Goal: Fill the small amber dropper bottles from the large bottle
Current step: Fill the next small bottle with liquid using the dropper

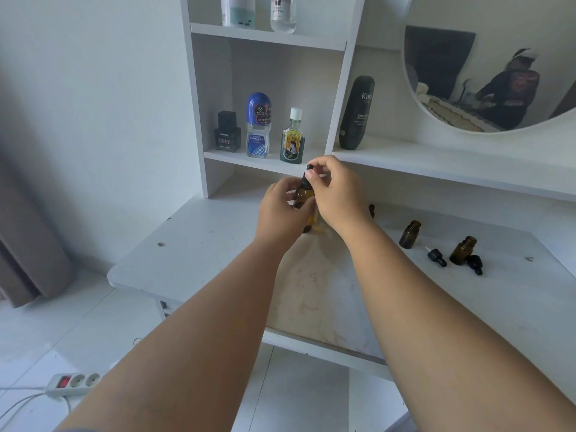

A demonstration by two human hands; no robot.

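A large amber bottle [303, 196] with a black dropper cap [307, 176] stands upright on the white desk [199, 244], near the back. My left hand [282, 210] grips its body from the left. My right hand [336, 191] pinches the black cap at the top. To the right stand two small amber bottles with no caps, one [410, 234] nearer the middle and one [462, 250] further right. Two black dropper caps lie beside them, one [437, 257] with its glass tube showing, the other [475, 264] against the right bottle. Another small dark item [371, 210] peeks out behind my right wrist.
A shelf unit [265, 162] at the back holds a black perfume bottle [227, 132], a blue roll-on [258, 126] and a green bottle [292, 137]. A tall black bottle [357, 113] stands under a round mirror [486, 63]. A power strip [73, 383] lies on the floor.
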